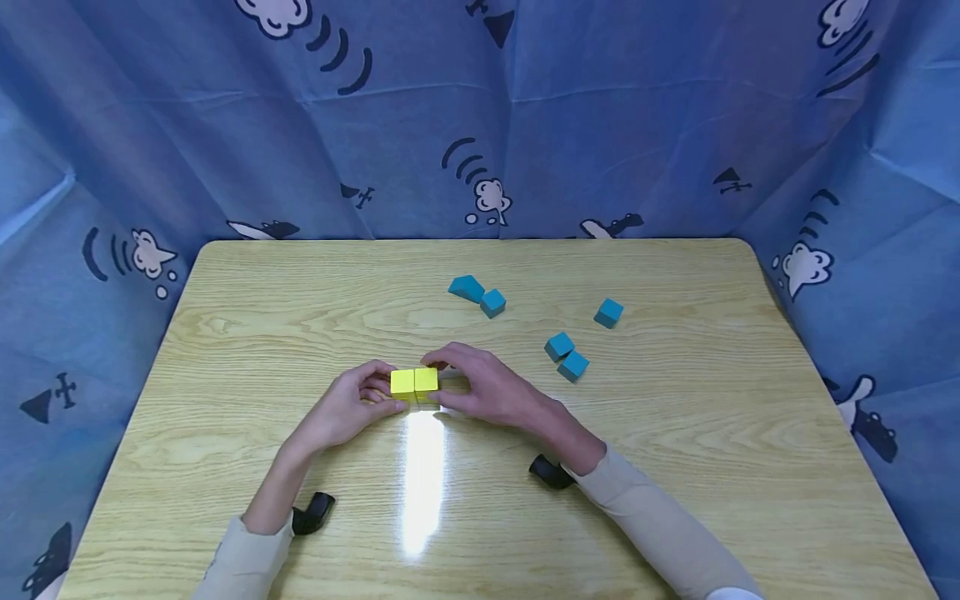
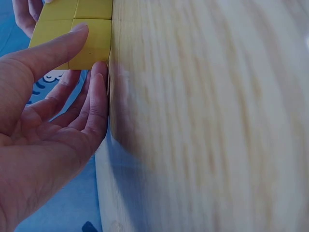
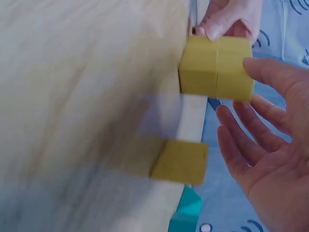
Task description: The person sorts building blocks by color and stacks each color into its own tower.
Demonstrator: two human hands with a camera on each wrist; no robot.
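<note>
Yellow cubes (image 1: 402, 382) stand together in a block two wide and two high on the table. My left hand (image 1: 351, 406) holds their left side, its thumb (image 2: 53, 50) across the front faces and its other fingers bent at the side. From the right, my right hand (image 1: 487, 386) pinches an upper yellow cube (image 3: 235, 67), with its thumb on the near face and the index finger toward the back. Another yellow block (image 3: 181, 162) lies apart on the table in the right wrist view; the right hand seems to hide it in the head view.
Behind the hands lie a blue wedge-shaped block (image 1: 467, 288) and a blue cube (image 1: 492, 303) touching it. Farther right are a pair of blue cubes (image 1: 559, 346) and a lone blue cube (image 1: 608, 313). A patterned blue curtain (image 1: 420, 125) surrounds the wooden table (image 1: 712, 467).
</note>
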